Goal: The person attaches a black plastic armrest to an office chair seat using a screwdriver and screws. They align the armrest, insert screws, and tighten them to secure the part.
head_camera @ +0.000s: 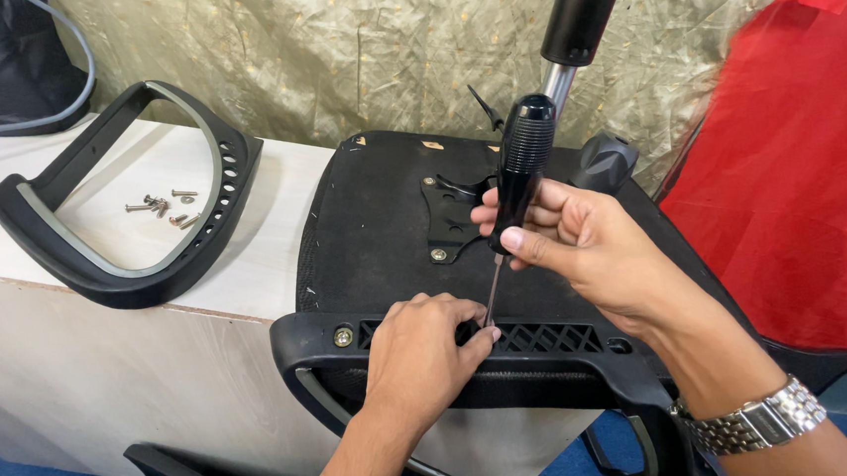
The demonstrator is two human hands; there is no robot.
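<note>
The right hand (583, 242) is wrapping its fingers around the black ribbed handle of a screwdriver (521, 171), thumb pressing along the grip, holding the tool nearly upright. The thin shank is running down to the near left, its tip disappearing under the left hand (422, 352), which is curling, fingers together, over the armrest bracket (550, 343) and seeming to steady the tip at a fastener I cannot see. The handle looks stiff and light, and its ridges should keep it from slipping; the grip is the sensible place to hold, as the bare shank is slim and smooth.

The bracket is lying across the near edge of an upturned chair seat (373, 222), hard black plastic with a grille, likely rigid but awkward to shift. One screw head (343, 336) is showing just left of the left hand. The gas cylinder (577, 18) is rising just behind the handle, crowding it on the far side. To the far left, a second armrest loop (133, 199) is resting on a pale table (53, 333), ringing a few loose screws (163, 206). Red cloth (797, 172) is closing off the right; there is more open room to the left.
</note>
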